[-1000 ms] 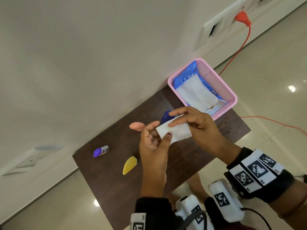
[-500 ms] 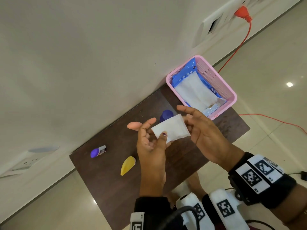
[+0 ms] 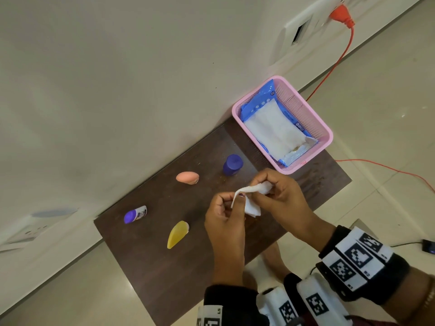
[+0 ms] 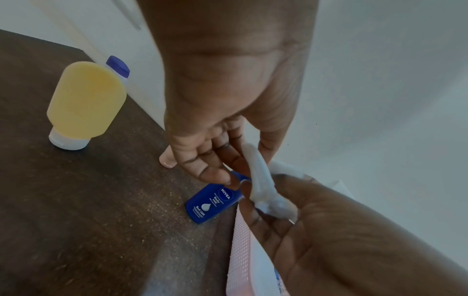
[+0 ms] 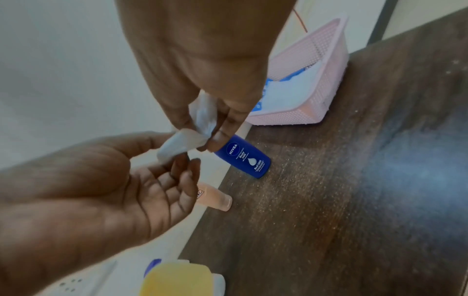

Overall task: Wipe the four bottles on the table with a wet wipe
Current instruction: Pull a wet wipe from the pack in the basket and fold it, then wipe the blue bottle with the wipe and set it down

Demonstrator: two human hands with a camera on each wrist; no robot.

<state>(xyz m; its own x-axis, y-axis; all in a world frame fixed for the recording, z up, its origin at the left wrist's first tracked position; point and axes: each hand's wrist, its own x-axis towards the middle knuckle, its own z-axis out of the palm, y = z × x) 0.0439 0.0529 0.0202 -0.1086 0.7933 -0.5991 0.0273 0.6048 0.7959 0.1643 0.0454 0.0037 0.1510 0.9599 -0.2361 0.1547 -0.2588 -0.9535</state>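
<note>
Half a second before, the wet wipe had been a flat folded square held up between the hands; by this moment it had been crumpled into a twisted strip and the hands had drawn closer together above the near right part of the table. The left hand pinched one end of the wipe between thumb and forefinger, its other fingers loosely curled under it, as the right wrist view showed. The right hand had its thumb and fingers curled round the other, bunched end, gripping it. The wipe hung in the air between them, touching no bottle. Just beyond the hands, towards the wall, the dark blue Nivea bottle stood on the table, and to its left the peach bottle stood close to the far edge. Further left, near the far left corner, was the white bottle with the purple cap. The yellow bottle stood on its pale cap nearer the person, left of the left hand and apart from it. At the far right corner sat the pink basket, with an open blue pack of wipes lying inside it. An orange cable ran down from a wall socket behind the basket. Both wrists wore black bands with printed square markers.
</note>
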